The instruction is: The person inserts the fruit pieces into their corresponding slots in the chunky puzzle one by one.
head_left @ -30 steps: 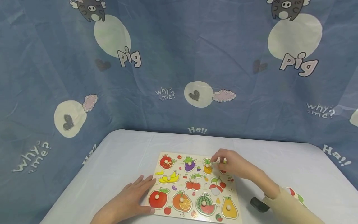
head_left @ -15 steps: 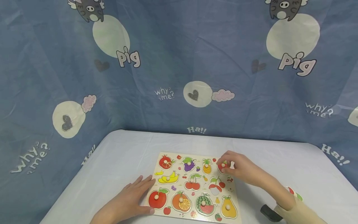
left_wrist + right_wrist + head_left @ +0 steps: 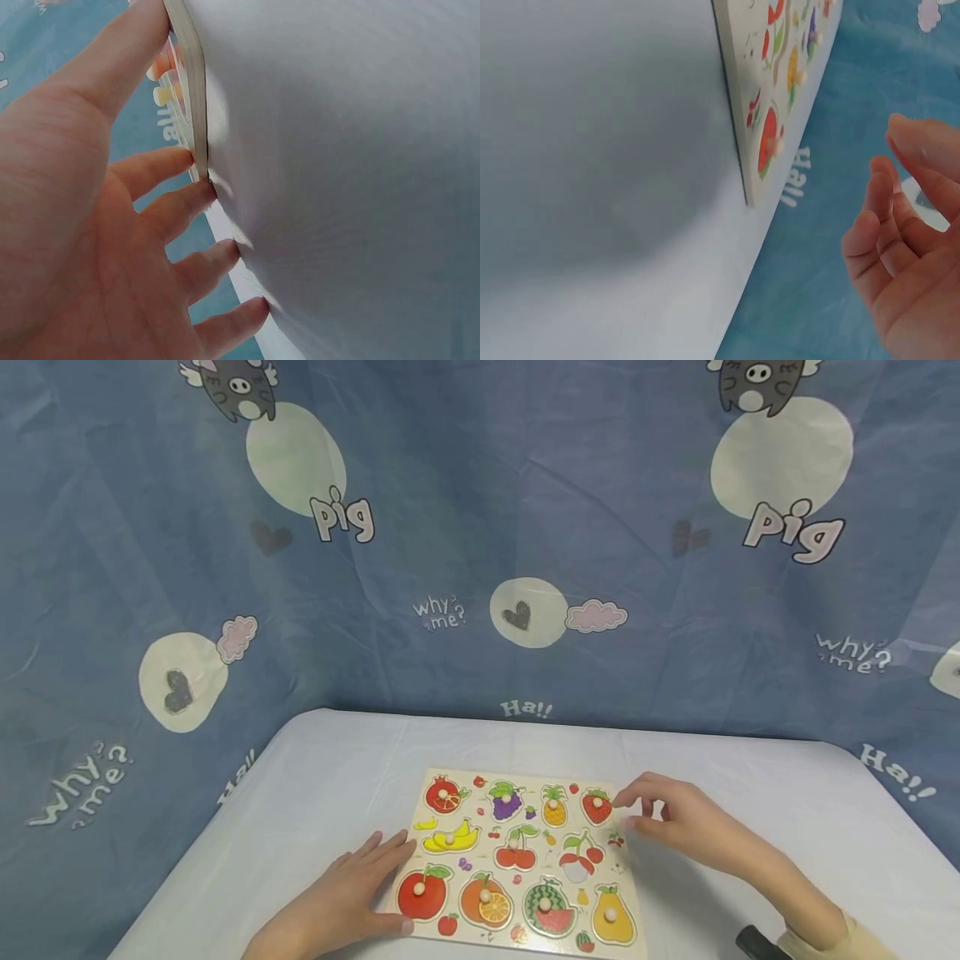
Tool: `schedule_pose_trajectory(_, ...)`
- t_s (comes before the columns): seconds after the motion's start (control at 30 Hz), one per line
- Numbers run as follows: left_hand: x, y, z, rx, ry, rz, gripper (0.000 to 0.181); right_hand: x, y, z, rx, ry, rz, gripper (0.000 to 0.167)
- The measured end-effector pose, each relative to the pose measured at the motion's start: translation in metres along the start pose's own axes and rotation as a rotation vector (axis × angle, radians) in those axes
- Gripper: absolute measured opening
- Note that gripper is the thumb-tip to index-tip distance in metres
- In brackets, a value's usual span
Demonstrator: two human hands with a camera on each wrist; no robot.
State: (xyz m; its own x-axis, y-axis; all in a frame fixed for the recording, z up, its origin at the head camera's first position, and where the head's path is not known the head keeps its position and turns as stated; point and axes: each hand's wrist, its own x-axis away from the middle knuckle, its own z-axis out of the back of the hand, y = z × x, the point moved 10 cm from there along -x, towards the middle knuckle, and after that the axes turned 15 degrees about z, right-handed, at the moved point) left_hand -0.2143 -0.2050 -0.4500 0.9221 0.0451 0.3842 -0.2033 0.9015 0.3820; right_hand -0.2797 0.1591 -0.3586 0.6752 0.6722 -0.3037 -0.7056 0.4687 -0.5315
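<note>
A wooden fruit puzzle board [image 3: 536,881] lies on the white table, with several knobbed pieces in it. My left hand [image 3: 337,893] rests at its left edge, fingers spread; in the left wrist view the fingertips [image 3: 180,159] touch the board's side and the table. My right hand [image 3: 678,818] hovers just right of the strawberry piece [image 3: 597,807], apart from it, fingers loosely bent and holding nothing. That piece sits flat in its recess. A cherry picture [image 3: 579,858] with a white patch shows no knob.
A white cloth table [image 3: 247,852] surrounds the board. Behind it hangs a blue printed curtain [image 3: 450,527]. A black device [image 3: 759,943] sits by my right wrist, at the sleeve [image 3: 840,943].
My right hand has moved right, from the pineapple to the strawberry and then off the board. A colourful piece seen earlier by the right sleeve is no longer visible. My left hand stays put.
</note>
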Motion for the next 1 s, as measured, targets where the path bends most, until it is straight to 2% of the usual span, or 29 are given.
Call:
schedule_pose_trajectory(0.3,0.001,0.001,0.001,0.003,0.003,-0.002,0.095,0.021,0.004,0.017,0.042,0.043,0.015,0.02)
schedule_pose_trajectory(0.7,0.001,0.0,0.001,0.012,-0.002,0.002,0.096,0.05,0.014,0.036,0.073,0.062,0.014,0.018)
schedule_pose_trajectory(1.0,0.0,-0.002,0.0,0.003,0.0,0.027,0.098,0.077,0.029,0.04,0.078,0.034,-0.091,0.017)
